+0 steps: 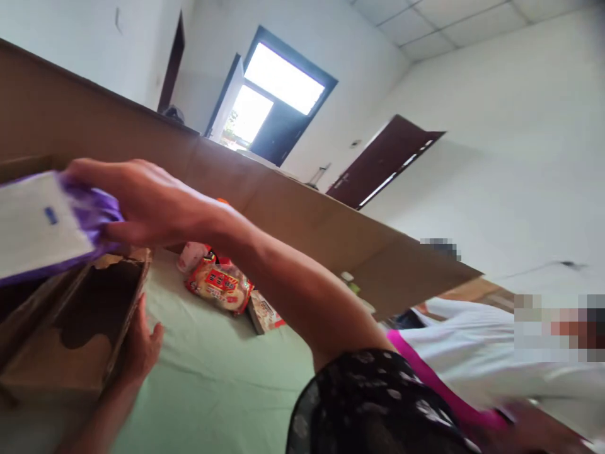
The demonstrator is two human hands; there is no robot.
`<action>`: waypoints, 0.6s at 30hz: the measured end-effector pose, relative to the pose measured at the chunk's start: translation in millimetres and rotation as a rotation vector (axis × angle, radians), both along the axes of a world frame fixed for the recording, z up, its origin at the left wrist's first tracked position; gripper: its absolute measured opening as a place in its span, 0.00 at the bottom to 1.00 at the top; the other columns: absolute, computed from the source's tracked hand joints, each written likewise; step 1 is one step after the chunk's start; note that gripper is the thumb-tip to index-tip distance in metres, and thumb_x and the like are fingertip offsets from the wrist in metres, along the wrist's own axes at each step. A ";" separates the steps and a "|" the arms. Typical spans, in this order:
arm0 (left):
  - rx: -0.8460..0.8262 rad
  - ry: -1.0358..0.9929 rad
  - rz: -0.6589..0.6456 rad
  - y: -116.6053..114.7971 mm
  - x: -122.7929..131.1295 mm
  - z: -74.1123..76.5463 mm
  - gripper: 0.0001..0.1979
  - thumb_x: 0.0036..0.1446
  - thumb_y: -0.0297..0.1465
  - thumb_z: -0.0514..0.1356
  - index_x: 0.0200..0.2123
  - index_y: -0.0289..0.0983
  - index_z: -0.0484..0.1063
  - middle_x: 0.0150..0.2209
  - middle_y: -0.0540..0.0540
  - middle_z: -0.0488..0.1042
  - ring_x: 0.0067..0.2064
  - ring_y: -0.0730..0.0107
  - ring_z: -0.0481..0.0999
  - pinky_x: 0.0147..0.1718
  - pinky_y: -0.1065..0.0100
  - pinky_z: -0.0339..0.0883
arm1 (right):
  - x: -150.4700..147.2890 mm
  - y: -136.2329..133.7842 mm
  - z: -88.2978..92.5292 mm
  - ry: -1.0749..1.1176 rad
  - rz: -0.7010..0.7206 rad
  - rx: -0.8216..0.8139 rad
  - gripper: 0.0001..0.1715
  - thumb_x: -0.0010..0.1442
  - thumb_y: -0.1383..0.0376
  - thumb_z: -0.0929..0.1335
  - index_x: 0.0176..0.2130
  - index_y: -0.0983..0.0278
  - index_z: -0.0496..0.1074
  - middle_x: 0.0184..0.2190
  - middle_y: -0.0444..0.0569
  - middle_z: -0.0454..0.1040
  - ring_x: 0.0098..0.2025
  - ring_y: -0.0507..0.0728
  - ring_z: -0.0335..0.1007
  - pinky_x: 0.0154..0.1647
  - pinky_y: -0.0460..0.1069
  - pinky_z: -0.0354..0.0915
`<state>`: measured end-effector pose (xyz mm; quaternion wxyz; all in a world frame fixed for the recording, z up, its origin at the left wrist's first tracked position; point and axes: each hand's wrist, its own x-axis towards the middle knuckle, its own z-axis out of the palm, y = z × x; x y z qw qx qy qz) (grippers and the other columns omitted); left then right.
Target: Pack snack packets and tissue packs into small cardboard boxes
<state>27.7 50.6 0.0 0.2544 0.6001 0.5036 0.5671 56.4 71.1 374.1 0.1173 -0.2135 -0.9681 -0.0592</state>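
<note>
Right hand (146, 198) reaches across to the left, fingers closed on one end of a purple-and-white package (42, 221); thumb on the near side, other fingers toward the far side. Package is held above the cardboard box (70, 366), runs out of view at the left edge, blurred, small blue mark on its white face. Box is open, dark inside, rim ragged. Left hand (139, 350) is low at the box's outer side wall, fingers up along it, thumb apart; can't tell whether they grip the wall. Right arm has a black flowered sleeve (378, 403). On the green-covered bench (203, 391), beyond the left hand: red-and-yellow snack bag (220, 287), pinkish pack (193, 256) just behind it, small carton (265, 312) next to the bag, partly hidden by the forearm. Cardboard partition (293, 221) stands behind them. Person in white (472, 334) at right, magenta strip (425, 378) alongside. Background: bright window (283, 79), dark red door (387, 161), white walls; whole view tilted.
</note>
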 end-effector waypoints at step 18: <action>-0.148 0.018 0.033 -27.2 -2.0 1.4 0.40 0.49 0.25 0.55 0.67 0.35 0.54 0.67 0.34 0.62 0.68 0.52 0.63 0.65 0.49 0.60 | 236.0 -29.5 -186.8 -0.363 -0.765 -0.392 0.40 0.52 0.72 0.68 0.64 0.62 0.68 0.50 0.60 0.79 0.47 0.67 0.79 0.44 0.56 0.71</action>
